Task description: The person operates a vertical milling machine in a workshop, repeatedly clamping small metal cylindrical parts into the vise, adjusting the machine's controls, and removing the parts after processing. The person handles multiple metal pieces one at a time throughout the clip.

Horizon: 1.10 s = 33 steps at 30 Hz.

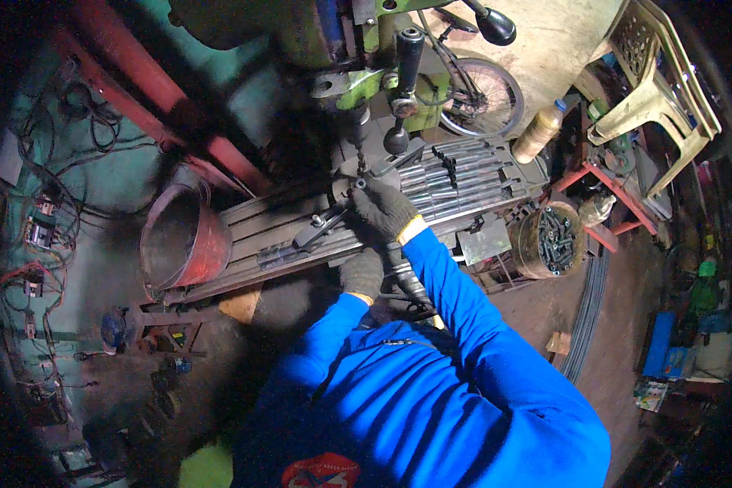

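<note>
My right hand [382,211], in a dark grey knit glove, reaches over the machine table with its fingers closed at a small round metal piece [361,185]. That piece sits in a round metal fixture [389,174], directly below the drill bit [361,154] of a green drill press [352,88]. My left hand [362,273], gloved alike, is curled at the front edge of the slotted machine table [248,218]. Its fingertips are hidden, so what it grips cannot be made out. Beside the right hand, a clamp bar [311,233] is bolted on the table.
Rows of metal rods [455,179] lie on the table's right part, near a capped bottle [539,132]. A red bucket [206,248] stands at its left end. Right are a bucket of dark metal parts [545,244] and a plastic chair [655,98]. A black-knobbed lever [396,140] hangs near the drill.
</note>
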{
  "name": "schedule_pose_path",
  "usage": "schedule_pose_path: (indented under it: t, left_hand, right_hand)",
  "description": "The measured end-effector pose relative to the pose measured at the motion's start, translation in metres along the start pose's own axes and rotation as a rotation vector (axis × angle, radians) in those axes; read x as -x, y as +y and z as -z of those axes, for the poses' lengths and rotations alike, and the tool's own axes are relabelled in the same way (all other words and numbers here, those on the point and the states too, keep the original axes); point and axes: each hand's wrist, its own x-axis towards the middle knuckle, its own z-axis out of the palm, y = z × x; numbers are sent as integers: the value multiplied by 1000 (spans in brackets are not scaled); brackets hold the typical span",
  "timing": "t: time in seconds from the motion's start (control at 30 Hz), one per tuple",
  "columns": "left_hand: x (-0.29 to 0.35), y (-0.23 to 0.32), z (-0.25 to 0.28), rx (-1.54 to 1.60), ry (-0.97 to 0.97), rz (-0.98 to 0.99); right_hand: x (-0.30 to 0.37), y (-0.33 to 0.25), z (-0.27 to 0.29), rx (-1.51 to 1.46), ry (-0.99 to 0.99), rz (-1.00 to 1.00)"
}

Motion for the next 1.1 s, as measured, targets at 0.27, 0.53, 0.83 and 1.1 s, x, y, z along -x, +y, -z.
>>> schedule_pose_path:
  t: [0.27,0.53,0.83,1.1]
  left_hand:
    - [2,-6,4,-18,-53,-65]
    - [-8,-12,-12,21,-95,-26]
    - [-17,-50,-30,740,-228,-101]
    - [-48,-80,-88,1369,-518,-410]
  right_hand:
    - [14,-49,7,474,55,93]
    - [21,-38,1,283,-7,-35]
    - [157,-143,-2,302,208,-373]
    - [227,-110,-17,644,214,-440]
